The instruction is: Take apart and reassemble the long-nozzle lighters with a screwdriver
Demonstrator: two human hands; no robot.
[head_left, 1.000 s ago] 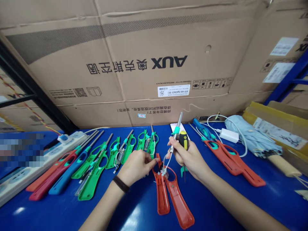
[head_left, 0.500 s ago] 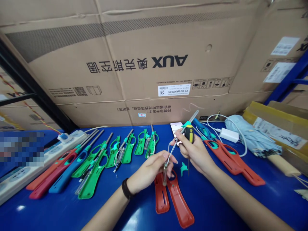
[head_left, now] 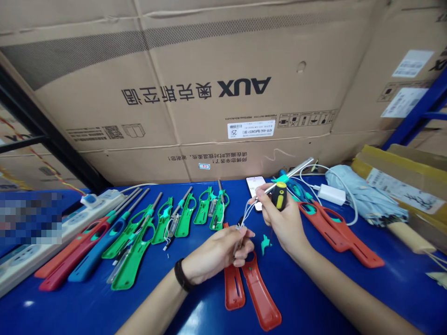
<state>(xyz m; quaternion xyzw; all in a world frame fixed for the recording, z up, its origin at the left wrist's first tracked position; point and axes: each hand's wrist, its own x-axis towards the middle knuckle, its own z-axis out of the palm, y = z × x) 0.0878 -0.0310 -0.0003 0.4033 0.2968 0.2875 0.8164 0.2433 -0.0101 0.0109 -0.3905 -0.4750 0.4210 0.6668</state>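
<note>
Left hand: While the shell lies apart beneath it, my left hand [head_left: 221,253] has its fingers closed on the small inner parts [head_left: 238,244], partly hidden by my grip.

Right hand: Mine [head_left: 284,223] is clamped on the metal tube [head_left: 302,165], with the yellow-and-black screwdriver [head_left: 279,196] held along with it.

Wires: White ones [head_left: 247,209] run between my two hands, joining the tube side to the inner parts.

Red shell: The left half [head_left: 233,293] and the right half [head_left: 263,298] lie side by side on the table [head_left: 195,321], just below my left hand.

Progress: This lighter is opened and its insides are out of the shell; the halves are not joined. Several green lighters [head_left: 131,265] also lie open, parts showing, while the blue lighter [head_left: 89,253] looks closed up.

In the way: A loose green piece [head_left: 266,243] sits between my hands, and the phone [head_left: 256,185] lies just behind my right fingers.

Around: The power strip [head_left: 52,237] is far left; the white charger [head_left: 331,195] and umbrella [head_left: 363,200] are right, and a big carton [head_left: 195,56] walls off the back.
</note>
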